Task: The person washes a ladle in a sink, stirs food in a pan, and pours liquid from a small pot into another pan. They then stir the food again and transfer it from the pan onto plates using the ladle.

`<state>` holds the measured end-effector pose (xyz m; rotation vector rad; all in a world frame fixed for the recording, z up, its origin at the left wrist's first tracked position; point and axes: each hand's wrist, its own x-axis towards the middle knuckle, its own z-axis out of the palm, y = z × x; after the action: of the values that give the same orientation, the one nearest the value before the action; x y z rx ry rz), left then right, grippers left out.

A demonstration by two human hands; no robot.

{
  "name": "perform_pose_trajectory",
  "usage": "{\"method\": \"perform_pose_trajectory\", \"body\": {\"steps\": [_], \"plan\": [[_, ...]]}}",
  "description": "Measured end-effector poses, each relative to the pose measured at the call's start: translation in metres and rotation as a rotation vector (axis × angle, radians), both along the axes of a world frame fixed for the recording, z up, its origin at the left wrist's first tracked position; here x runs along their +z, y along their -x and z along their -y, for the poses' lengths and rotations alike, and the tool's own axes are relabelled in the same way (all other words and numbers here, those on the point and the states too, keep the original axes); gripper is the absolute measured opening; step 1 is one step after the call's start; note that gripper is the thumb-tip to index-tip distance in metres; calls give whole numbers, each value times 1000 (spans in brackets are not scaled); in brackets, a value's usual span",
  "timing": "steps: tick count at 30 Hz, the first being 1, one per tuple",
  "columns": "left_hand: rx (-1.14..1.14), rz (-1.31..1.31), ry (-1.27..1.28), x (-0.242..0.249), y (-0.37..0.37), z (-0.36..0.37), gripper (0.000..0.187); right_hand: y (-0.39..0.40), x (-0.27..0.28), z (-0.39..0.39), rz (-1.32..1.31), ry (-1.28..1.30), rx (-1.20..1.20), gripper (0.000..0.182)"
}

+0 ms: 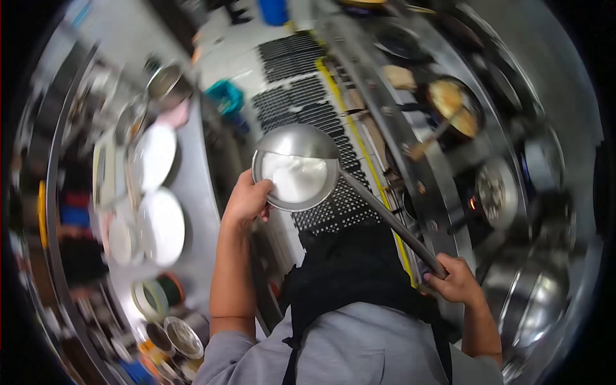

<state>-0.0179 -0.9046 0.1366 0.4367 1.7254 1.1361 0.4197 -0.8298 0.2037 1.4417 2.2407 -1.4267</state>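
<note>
A black apron (359,263) is worn over a grey shirt (340,333). The handle (391,221) of a metal pan (298,140) is gripped near its end by the right hand (454,281), and the pan's rim is clasped by the left hand (250,197), so the two hands are kept well apart, both clamped on the same pan. The pan is held out beyond the apron, above the floor, and white contents (292,179) (whether liquid or powder cannot be told) are seen inside it. To the left, white plates (163,224) are set along a counter (196,212); to the right, food is held in a dark frying pan (479,106) on the stove. Farther off, the floor is covered by black mats (292,48), and a blue bin (274,11) is seen beyond them.
</note>
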Motion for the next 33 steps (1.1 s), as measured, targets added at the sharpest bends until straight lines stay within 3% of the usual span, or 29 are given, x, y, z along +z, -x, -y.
{"method": "perform_pose_trajectory", "body": {"steps": [3, 5, 7, 9, 11, 13, 15, 16, 18, 19, 21, 26, 28, 29, 31, 32, 33], "plan": [[-219, -61, 12, 16, -38, -78, 14, -55, -16, 29, -171, -7, -290, 18], [-314, -89, -15, 34, -80, -127, 15, -80, -11, 45, -366, -26, -277, 21], [-397, -43, -37, 43, -128, -178, 15, -108, -12, 56, -635, 350, -542, 29], [-564, 14, -74, 45, -172, -222, 13, -138, -18, 71, -796, 338, -647, 31], [-626, -1, -70, 51, -229, -259, 14, -166, -14, 68, -1017, 411, -939, 27], [-699, 21, -104, 45, -280, -297, 16, -207, -30, 60, -733, 107, -1001, 20], [-768, -16, -104, 46, -331, -321, 16, -243, -30, 46, -383, -1, -1156, 17], [-802, -15, -92, 41, -348, -336, 16, -257, -39, 41, -393, 2, -1171, 17], [-857, -29, -83, 22, -382, -364, 15, -284, -68, 27, -65, -288, -1115, 20], [-880, -44, -86, 16, -399, -375, 15, -292, -71, 18, -68, -288, -1126, 20], [-945, -66, -74, 6, -422, -390, 14, -295, -73, -1, 163, -290, -1076, 26], [-1026, -142, -49, -24, -464, -421, 15, -296, -95, -27, 253, -304, -1060, 27], [-1034, -196, -52, -32, -474, -428, 19, -285, -82, -36, 3, -1, -1187, 20], [-1037, -191, -57, -34, -476, -431, 19, -285, -86, -37, 8, -6, -1191, 20], [-1070, -193, -58, -29, -482, -432, 20, -279, -87, -39, -561, 379, -1323, 13], [-1074, -187, -64, -26, -485, -434, 20, -277, -83, -35, -726, 482, -1390, 13], [-1093, -214, -67, -23, -486, -435, 20, -278, -84, -33, -723, 478, -1396, 13]]}}
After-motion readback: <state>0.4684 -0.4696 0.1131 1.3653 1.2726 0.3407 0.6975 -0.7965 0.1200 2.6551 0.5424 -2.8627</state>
